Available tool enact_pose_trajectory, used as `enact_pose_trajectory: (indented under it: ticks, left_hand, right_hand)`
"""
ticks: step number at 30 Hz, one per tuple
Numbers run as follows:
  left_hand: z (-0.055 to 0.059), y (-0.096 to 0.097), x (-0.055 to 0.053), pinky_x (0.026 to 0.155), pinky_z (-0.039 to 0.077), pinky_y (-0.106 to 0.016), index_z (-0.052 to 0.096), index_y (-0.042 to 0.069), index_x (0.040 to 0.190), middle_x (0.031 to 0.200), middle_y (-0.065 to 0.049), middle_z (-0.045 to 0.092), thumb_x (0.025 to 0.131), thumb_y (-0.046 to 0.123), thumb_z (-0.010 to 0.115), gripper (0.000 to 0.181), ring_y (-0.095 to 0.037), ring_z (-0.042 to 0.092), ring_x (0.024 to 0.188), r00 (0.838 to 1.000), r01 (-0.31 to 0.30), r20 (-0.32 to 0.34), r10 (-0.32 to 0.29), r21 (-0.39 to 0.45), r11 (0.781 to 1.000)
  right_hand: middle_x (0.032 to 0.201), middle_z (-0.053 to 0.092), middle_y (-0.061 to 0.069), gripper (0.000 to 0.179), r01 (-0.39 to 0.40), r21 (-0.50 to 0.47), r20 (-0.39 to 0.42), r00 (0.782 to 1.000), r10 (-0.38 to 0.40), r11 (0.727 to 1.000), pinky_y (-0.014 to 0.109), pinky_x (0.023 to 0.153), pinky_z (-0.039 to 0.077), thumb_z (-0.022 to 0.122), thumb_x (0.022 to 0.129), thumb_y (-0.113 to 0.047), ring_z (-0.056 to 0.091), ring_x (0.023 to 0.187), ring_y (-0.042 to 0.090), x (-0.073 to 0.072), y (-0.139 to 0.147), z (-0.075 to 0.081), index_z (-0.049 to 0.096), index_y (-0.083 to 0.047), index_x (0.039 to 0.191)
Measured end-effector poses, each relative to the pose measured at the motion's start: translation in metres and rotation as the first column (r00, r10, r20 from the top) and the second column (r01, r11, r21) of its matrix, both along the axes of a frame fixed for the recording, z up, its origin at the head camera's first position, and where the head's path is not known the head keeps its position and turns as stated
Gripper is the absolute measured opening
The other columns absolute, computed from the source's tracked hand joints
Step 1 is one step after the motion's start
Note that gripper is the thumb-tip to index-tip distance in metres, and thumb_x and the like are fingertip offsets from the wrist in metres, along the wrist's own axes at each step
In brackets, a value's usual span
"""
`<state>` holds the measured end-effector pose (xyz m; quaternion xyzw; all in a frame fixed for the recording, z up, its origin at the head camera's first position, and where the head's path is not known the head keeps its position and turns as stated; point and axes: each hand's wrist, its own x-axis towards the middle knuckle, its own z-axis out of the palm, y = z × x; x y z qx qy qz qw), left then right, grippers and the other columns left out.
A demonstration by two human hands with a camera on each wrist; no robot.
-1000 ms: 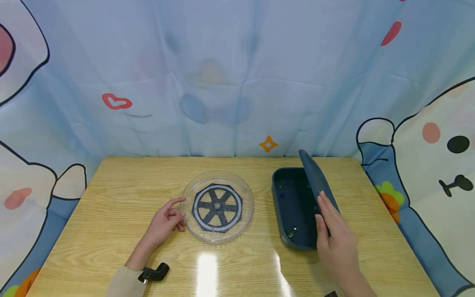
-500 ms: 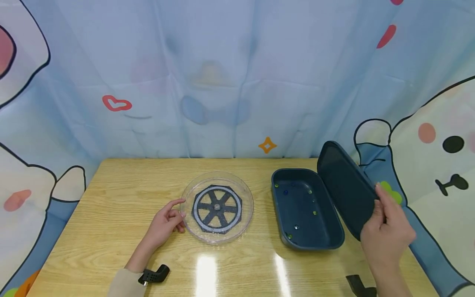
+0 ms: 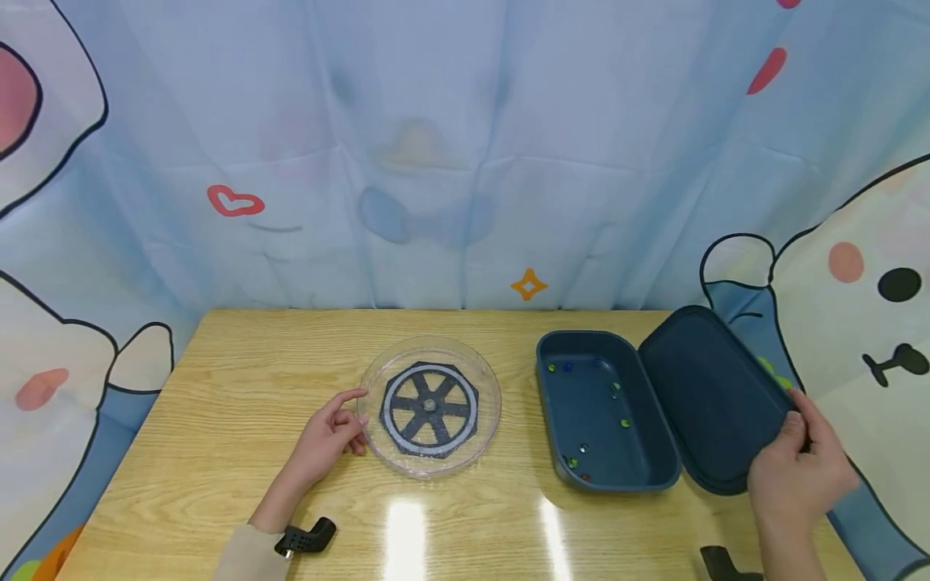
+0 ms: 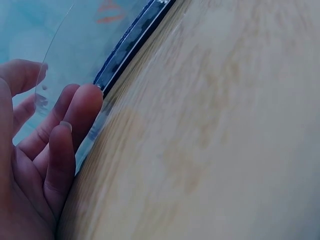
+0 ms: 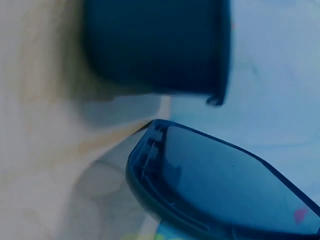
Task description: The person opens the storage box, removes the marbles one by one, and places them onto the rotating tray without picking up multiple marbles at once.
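Note:
My right hand grips the right edge of a dark blue lid, thumb on top. The lid tilts beside a dark blue rectangular box, near its right rim. Small round glass beads in green, blue and clear lie scattered on the box floor. In the right wrist view the lid is below the box; no hand shows there. My left hand touches the left rim of a clear round disc with a dark six-spoked base. The left wrist view shows its fingers at the disc's edge.
Everything stands on a light wooden table. A blue curtain with cartoon prints hangs behind it and at both sides. Black wrist straps sit on both forearms.
My right hand has swung the lid off the box to the right and lowered it, uncovering the beads inside. The left hand stays at the disc's rim.

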<state>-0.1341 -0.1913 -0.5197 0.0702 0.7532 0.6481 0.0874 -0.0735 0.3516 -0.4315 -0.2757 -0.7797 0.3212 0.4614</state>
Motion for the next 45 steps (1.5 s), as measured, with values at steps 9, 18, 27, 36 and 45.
enact_pose_trajectory:
  ticks: [9, 18, 27, 36, 45]
  left_hand:
    - [-0.001, -0.001, 0.001, 0.062, 0.057, -0.033, 0.046, 0.006, 0.145, 0.078, -0.016, 0.065, 0.101, 0.011, 0.06, 0.047, -0.026, 0.066, 0.063, 1.0, 0.0, -0.006, 0.0, -0.002, 1.0]
    - [-0.001, 0.001, 0.0, 0.062, 0.058, -0.036, 0.048, 0.006, 0.144, 0.078, -0.016, 0.065, 0.1, 0.011, 0.061, 0.046, -0.029, 0.066, 0.064, 1.0, -0.006, -0.017, 0.006, -0.003, 1.0]
    - [0.01, 0.004, 0.002, 0.062, 0.058, -0.037, 0.046, 0.0, 0.144, 0.076, -0.016, 0.064, 0.101, 0.001, 0.055, 0.044, -0.034, 0.065, 0.064, 1.0, -0.009, -0.014, 0.009, -0.028, 1.0]
    - [0.008, 0.002, 0.003, 0.062, 0.057, -0.036, 0.047, 0.005, 0.145, 0.077, -0.016, 0.064, 0.101, 0.009, 0.059, 0.045, -0.029, 0.065, 0.063, 1.0, -0.013, -0.018, 0.013, -0.015, 1.0]
    - [0.001, 0.002, 0.0, 0.061, 0.057, -0.035, 0.047, 0.008, 0.145, 0.077, -0.016, 0.064, 0.101, 0.01, 0.06, 0.045, -0.028, 0.064, 0.062, 1.0, -0.02, -0.005, 0.02, -0.009, 1.0]
  right_hand:
    - [0.117, 0.068, 0.016, 0.028, 0.035, -0.041, 0.163, 0.986, -0.028, 0.999, 0.007, 0.086, 0.044, 0.058, 0.1, -0.016, 0.052, 0.092, -0.021, 0.005, 0.03, -0.015, 0.071, -0.009, 0.124]
    - [0.124, 0.061, 0.029, 0.035, 0.043, -0.094, 0.577, 0.817, 0.019, 0.995, 0.031, 0.086, 0.043, 0.049, 0.104, -0.014, 0.063, 0.102, 0.035, 0.006, 0.073, -0.026, 0.062, 0.007, 0.13]
    - [0.125, 0.056, 0.035, 0.031, -0.042, -0.123, 0.791, 0.6, 0.124, 0.991, 0.061, 0.097, 0.033, 0.05, 0.102, -0.004, 0.05, 0.112, 0.051, 0.006, 0.094, -0.045, 0.057, 0.014, 0.126]
    - [0.124, 0.059, 0.031, 0.031, -0.065, -0.119, 0.806, 0.576, 0.134, 0.991, 0.061, 0.105, 0.024, 0.054, 0.101, -0.006, 0.048, 0.117, 0.05, 0.001, 0.098, -0.049, 0.058, 0.011, 0.127]
    - [0.115, 0.063, 0.032, 0.033, -0.084, -0.087, 0.792, 0.598, 0.12, 0.993, 0.06, 0.096, 0.032, 0.056, 0.101, -0.012, 0.053, 0.107, 0.049, -0.003, 0.099, -0.043, 0.059, 0.013, 0.123]
